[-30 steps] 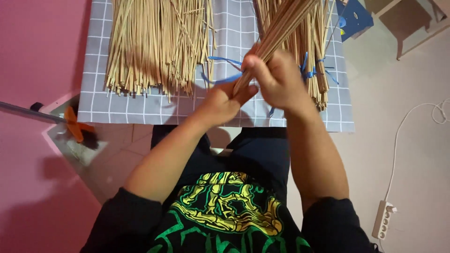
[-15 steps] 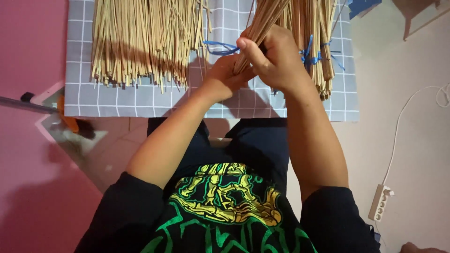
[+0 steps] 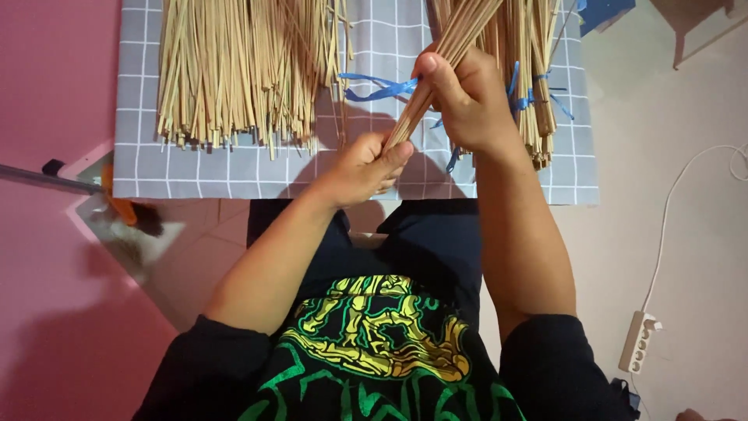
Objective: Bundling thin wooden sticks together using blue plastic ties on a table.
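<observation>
Above the lap, over a grey checked mat (image 3: pixel 234 168): slim bundle of pale sticks (image 3: pixel 448 58), gripped by both hands.
Left hand (image 3: pixel 366 168) is closed round the bundle's lower end; right hand (image 3: pixel 463 97) is closed higher up. Best handled with ends kept level and grip firm. Loose sticks (image 3: pixel 241 70) lie left; a blue-tied bundle (image 3: pixel 534 70) lies behind the right hand. Upper ends are cut off; the blue ribbon (image 3: pixel 378 87) cannot be traced behind the hands.

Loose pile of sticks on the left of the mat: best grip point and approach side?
Grip the loose stick pile just above its near cut ends, probably coming from the open mat below. The sticks lie roughly parallel, ends ragged, untied, so a wrap across them gathers best. The left hand is nearest; the right hand holds another bundle.
</observation>
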